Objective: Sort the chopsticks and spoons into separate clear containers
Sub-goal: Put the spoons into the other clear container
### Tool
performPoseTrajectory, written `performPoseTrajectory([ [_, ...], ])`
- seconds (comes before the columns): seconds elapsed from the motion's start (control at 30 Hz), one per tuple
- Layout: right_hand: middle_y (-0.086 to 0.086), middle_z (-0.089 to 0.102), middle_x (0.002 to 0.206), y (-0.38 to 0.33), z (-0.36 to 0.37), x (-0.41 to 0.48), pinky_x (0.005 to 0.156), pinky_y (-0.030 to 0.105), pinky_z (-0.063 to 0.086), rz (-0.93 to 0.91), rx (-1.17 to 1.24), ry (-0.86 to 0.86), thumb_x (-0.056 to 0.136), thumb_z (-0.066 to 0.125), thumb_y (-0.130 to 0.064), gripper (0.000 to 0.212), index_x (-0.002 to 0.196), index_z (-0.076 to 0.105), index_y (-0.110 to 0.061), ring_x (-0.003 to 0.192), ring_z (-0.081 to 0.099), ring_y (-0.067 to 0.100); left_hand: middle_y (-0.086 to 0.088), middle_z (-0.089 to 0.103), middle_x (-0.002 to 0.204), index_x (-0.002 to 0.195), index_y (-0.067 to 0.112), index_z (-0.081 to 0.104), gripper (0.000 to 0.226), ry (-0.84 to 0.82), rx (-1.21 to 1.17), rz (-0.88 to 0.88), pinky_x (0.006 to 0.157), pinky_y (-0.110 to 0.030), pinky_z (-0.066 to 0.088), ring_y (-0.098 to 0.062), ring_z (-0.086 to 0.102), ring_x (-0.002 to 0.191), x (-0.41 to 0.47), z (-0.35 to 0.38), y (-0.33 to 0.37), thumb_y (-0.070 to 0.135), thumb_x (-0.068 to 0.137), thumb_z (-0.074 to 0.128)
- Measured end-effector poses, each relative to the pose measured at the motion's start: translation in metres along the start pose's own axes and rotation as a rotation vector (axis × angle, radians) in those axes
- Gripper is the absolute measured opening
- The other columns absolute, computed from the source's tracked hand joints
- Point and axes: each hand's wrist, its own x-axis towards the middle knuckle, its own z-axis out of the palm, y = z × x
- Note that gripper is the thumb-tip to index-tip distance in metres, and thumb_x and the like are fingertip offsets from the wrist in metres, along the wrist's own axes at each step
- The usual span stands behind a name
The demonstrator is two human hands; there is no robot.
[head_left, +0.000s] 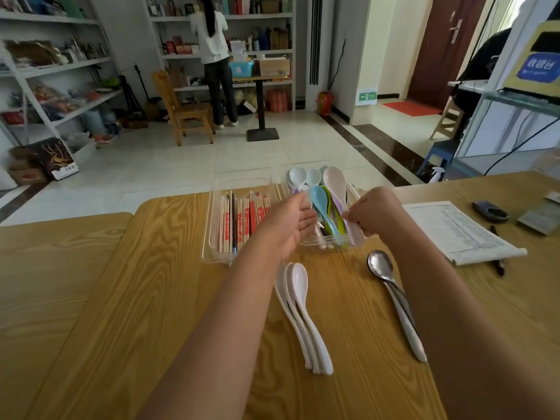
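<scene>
The right hand [375, 215] pinches the handle of a pale pink plastic spoon [335, 181], its bowl pointing far over the right clear plastic container [321, 247] of coloured spoons; the left hand [291, 221] has straight, relaxed fingers and holds nothing, just above the seam between that container and the left clear plastic container [211, 237] of wooden chopsticks [242, 219]; nearer on the light wooden table [169, 268] lie three stacked white plastic spoons [303, 313] and, to the right, metal spoons [391, 291].
</scene>
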Motion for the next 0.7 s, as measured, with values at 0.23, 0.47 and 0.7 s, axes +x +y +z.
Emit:
performPoseTrajectory([
  [0.23, 0.008, 0.055, 0.067, -0.021, 0.039, 0.062, 0.044, 0.027, 0.047, -0.012, -0.073, -0.107, 0.086, 0.073, -0.020, 0.031, 0.099, 0.048, -0.009, 0.051, 0.054, 0.017, -0.017, 0.060, 0.112, 0.115, 0.003, 0.056, 0.036, 0.073, 0.045, -0.053, 0.093, -0.032, 0.050, -0.025, 0.060, 0.104, 0.058, 0.006, 0.010, 0.033, 0.105, 0.038],
  [0.47, 0.008, 0.058, 0.075, -0.004, 0.051, 0.069, 0.046, 0.021, 0.045, -0.014, -0.022, -0.122, 0.091, 0.063, -0.016, 0.016, 0.088, 0.048, -0.010, 0.059, 0.056, 0.013, -0.023, 0.057, 0.133, 0.141, -0.005, 0.044, 0.054, 0.054, 0.039, -0.112, 0.100, -0.036, 0.049, -0.031, 0.057, 0.122, 0.072, 0.004, -0.001, 0.036, 0.105, 0.038],
  [0.7, 0.002, 0.053, 0.070, -0.016, 0.040, 0.049, 0.038, 0.020, 0.037, -0.107, -0.098, -0.002, 0.087, 0.067, -0.018, 0.026, 0.103, 0.047, -0.014, 0.053, 0.055, 0.009, -0.019, 0.065, 0.114, 0.116, -0.002, 0.058, 0.041, 0.068, -0.031, -0.041, 0.088, -0.033, 0.054, -0.027, 0.065, 0.104, 0.049, -0.005, -0.006, 0.034, 0.104, 0.045],
])
